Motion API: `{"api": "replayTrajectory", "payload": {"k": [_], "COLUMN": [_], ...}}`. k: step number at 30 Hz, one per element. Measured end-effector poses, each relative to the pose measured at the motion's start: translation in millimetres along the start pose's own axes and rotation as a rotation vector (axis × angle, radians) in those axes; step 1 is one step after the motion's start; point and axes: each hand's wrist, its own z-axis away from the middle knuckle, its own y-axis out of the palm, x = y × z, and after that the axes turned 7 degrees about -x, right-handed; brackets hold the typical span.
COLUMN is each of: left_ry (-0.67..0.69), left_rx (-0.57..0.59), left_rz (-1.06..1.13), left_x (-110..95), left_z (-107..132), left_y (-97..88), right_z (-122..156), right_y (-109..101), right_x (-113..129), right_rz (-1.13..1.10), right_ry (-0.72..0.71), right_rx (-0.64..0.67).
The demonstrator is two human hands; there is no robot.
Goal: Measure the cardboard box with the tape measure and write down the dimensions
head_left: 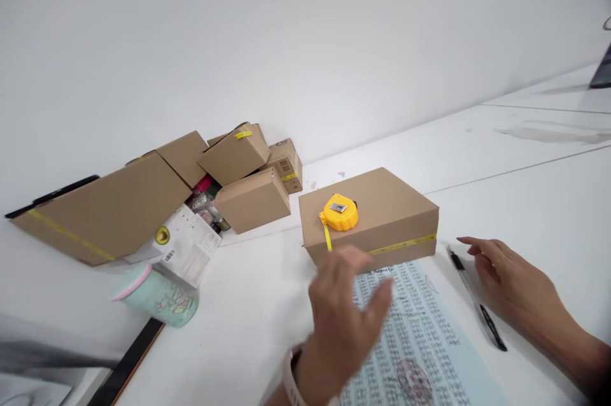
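A yellow tape measure point(342, 213) with a metal clip lies on a closed cardboard box point(382, 193). A short yellow strip hangs from it over the box's front edge, close to the fingertips of my left hand point(341, 323). That hand is slightly blurred, raised over a printed light-blue sheet point(429, 336), thumb apart from the bent fingers, with nothing visible in it. On the table beside a black-and-clear pen point(477, 298), my right hand point(518, 282) rests loosely, forefinger stretched out, holding nothing. The box covers the sheet's top edge.
Several cardboard boxes point(252, 202) stand piled at the back left, along with a large taped box point(105, 212). A white carton point(186, 244) and a mint-green cup point(162, 298) with a pink rim are nearer. A dark object point(602, 72) sits at the far right.
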Motion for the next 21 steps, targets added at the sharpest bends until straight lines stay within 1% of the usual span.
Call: {"api": "replayTrajectory", "payload": {"k": [1,2,3,4,5,6,7,9,11,12,13,14,15,16,18,19,20,21], "left_ry": [-0.016,-0.048,-0.110,-0.194,-0.291,-0.380,-0.471,-0.616,-0.696,-0.714,-0.721,-0.723,-0.728,-0.733,-0.744,-0.749,-0.753,-0.755], "left_rx": [-0.158,-0.264,-0.297,-0.278,-0.233,-0.188,-0.167,-0.180,-0.199,-0.182,-0.146,-0.102,-0.058,-0.014,0.057,0.079,0.091,0.094], "left_rz": [-0.090,-0.179,-0.235,-0.262,-0.257,-0.214,-0.116,0.178,0.463,0.569,0.644,0.700,0.761,0.814,0.884,0.903,0.914,0.918], "left_x": [2,6,11,18,25,32,38,46,49,48,46,43,40,36,29,26,24,22], "left_z": [-17,-34,-51,-65,-77,-86,-92,-98,-100,-101,-103,-105,-107,-110,-114,-115,-116,-115], "left_y": [-2.7,-4.2,-4.3,-2.9,-0.4,2.5,5.2,7.6,3.8,-0.2,-5.0,-10.0,-14.8,-18.8,-23.9,-25.1,-25.8,-26.3], "right_z": [-1,-1,-2,-2,-2,-2,-1,-2,-6,-10,-17,-26,-36,-48,-72,-82,-90,-96], "right_y": [-2,-4,-6,-8,-10,-12,-15,-24,-37,-44,-53,-61,-69,-75,-84,-86,-87,-87], "right_x": [1,3,5,7,8,11,13,23,41,53,67,83,99,116,147,161,174,184], "right_rz": [0.001,-0.002,-0.008,-0.017,-0.027,-0.037,-0.046,-0.060,-0.091,-0.127,-0.189,-0.284,-0.416,-0.576,-0.852,-0.980,-1.058,-1.096], "right_ry": [0.024,0.044,0.059,0.072,0.083,0.088,0.083,0.058,0.038,0.046,0.072,0.118,0.190,0.278,0.451,0.496,0.531,0.545], "right_rx": [-0.013,-0.021,-0.029,-0.035,-0.041,-0.049,-0.067,-0.158,-0.301,-0.358,-0.371,-0.333,-0.215,-0.039,0.272,0.437,0.554,0.631]}}
